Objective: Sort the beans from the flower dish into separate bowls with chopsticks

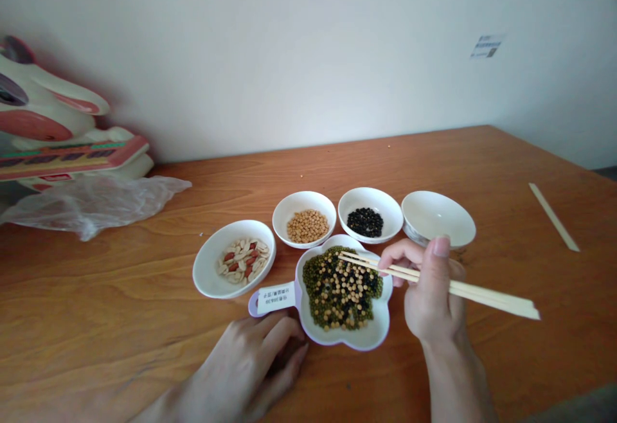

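Note:
My right hand (431, 285) is closed around a pair of wooden chopsticks (482, 294), whose tips reach into the beans in a flower-shaped dish (380, 323). This white dish has a lilac rim and a labelled handle (276, 298) pointing left. Inside it lie green mung beans (315, 281), black beans (350, 312) and tan soybeans (354, 281), mixed together. I cannot tell whether the chopsticks pinch a bean. My left hand (255, 359) rests on the table just below the handle, its fingers loosely bent, thumb and forefinger apart. Its fingertips are close to the dish's edge.
Around the dish stand white bowls: one with pale seeds and red peanuts (243, 260), one with soybeans (308, 226), one with black beans (365, 222), and one with nothing visible inside (438, 214). A paper sleeve (553, 216), plastic bag (96, 201) and toy keyboard (72, 156) lie farther out.

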A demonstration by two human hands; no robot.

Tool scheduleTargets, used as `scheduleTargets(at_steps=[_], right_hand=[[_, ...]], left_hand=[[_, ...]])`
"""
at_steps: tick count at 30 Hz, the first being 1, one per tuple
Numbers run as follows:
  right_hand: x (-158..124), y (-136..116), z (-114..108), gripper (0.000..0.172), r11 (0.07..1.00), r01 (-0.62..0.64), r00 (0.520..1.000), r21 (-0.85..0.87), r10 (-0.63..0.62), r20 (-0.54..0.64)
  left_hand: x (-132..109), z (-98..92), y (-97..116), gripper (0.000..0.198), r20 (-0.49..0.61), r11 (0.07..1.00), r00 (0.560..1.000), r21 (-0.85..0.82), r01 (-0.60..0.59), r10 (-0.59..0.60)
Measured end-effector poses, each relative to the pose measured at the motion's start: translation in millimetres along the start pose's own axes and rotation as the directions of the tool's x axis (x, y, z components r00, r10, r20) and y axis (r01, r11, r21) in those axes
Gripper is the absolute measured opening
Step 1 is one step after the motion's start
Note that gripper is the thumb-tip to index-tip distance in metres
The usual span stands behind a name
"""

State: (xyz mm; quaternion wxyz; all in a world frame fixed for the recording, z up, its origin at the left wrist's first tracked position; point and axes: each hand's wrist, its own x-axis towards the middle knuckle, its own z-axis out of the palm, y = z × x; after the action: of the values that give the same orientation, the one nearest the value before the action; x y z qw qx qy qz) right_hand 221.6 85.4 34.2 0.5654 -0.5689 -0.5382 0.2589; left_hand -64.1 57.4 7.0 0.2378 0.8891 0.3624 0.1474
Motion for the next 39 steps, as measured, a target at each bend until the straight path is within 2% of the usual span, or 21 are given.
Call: scheduleTargets(at_steps=[9,12,15,18,20,23,26,30,34,39], right_hand=[[0,0,0,0.089,1.0,0.013,0.999,0.011,-0.012,-0.039],[1,-6,0,0.094,0.997,-0.003,0.997,0.077,0.009,-0.073],[2,-15,-2,0.097,0.981,0.009,0.979,0.194,0.032,-0.204],[2,-21,-6,0.092,0.953,0.111,0.929,0.281,0.001,-0.369],[2,-23,-6,0.089,0.939,0.151,0.914,0.308,-0.013,-0.406],[2,-23,-2,0.093,0.958,0.083,0.947,0.273,0.01,-0.322],[1,-16,1,0.096,0.983,-0.002,0.987,0.183,0.031,-0.155],[0,-1,-2,0.098,0.997,-0.007,1.0,0.082,0.005,0.03],[-1,4,-3,0.096,1.0,-0.02,0.998,0.015,0.019,0.067],[-4,-7,4,0.091,0.999,-0.045,0.998,-0.01,0.045,0.053]], left_hand=[[1,-0.3,1,0.011,0.001,1.0,1.0,0.014,-0.009,0.009],[1,-1.1,1,0.011,0.0,1.0,1.0,0.026,-0.015,0.015],[0,-0.7,1,0.012,-0.006,0.999,1.0,0.027,-0.018,0.018],[0,0.6,0,0.012,-0.007,1.0,1.0,0.016,-0.012,0.012],[0,1.3,0,0.012,-0.004,1.0,1.0,0.008,-0.005,0.005],[0,1.1,0,0.013,-0.009,1.0,1.0,0.002,-0.007,0.007],[1,-0.1,0,0.012,-0.024,1.0,1.0,0.007,-0.014,0.015],[2,-0.9,1,0.013,-0.027,1.0,1.0,-0.001,-0.015,0.015],[1,-0.1,0,0.014,-0.036,1.0,0.999,-0.004,-0.016,0.016],[1,0.3,0,0.013,-0.017,1.0,1.0,0.003,-0.011,0.011]])
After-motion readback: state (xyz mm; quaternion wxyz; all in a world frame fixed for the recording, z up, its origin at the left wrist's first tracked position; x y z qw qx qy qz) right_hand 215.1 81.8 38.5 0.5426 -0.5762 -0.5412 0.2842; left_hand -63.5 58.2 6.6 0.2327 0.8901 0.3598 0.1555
